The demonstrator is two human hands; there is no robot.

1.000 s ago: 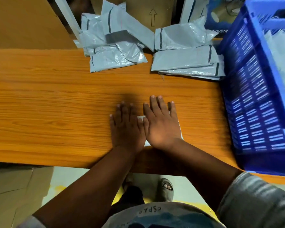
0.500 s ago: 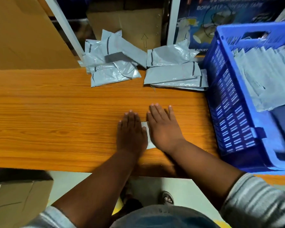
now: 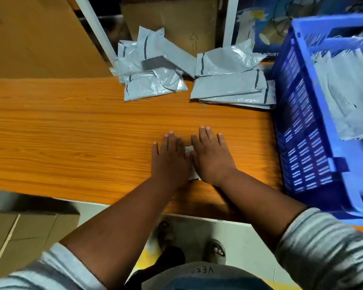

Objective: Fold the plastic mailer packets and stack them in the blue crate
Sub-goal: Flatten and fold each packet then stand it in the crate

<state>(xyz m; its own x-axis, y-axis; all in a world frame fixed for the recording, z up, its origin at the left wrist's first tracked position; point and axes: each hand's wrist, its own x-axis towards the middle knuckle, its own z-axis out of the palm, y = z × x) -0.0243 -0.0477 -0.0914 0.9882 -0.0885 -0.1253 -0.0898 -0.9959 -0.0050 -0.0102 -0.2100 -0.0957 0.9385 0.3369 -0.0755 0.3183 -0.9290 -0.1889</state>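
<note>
Mailer packet [image 3: 190, 162], folded small, lies pinned under both palms on the wooden table [image 3: 71, 143], only a pale sliver showing between them. Left hand [image 3: 171, 162] and right hand [image 3: 213, 158] press down flat side by side, fingers straight and slightly spread, gripping nothing. Beyond the fingertips sit two heaps of grey mailers: a crumpled pile [image 3: 153, 74] ahead of the left hand, a flatter stack [image 3: 233, 86] ahead of the right. Just right of the right hand stands the blue crate [image 3: 302, 122], with grey mailers [image 3: 344, 91] lying inside.
</note>
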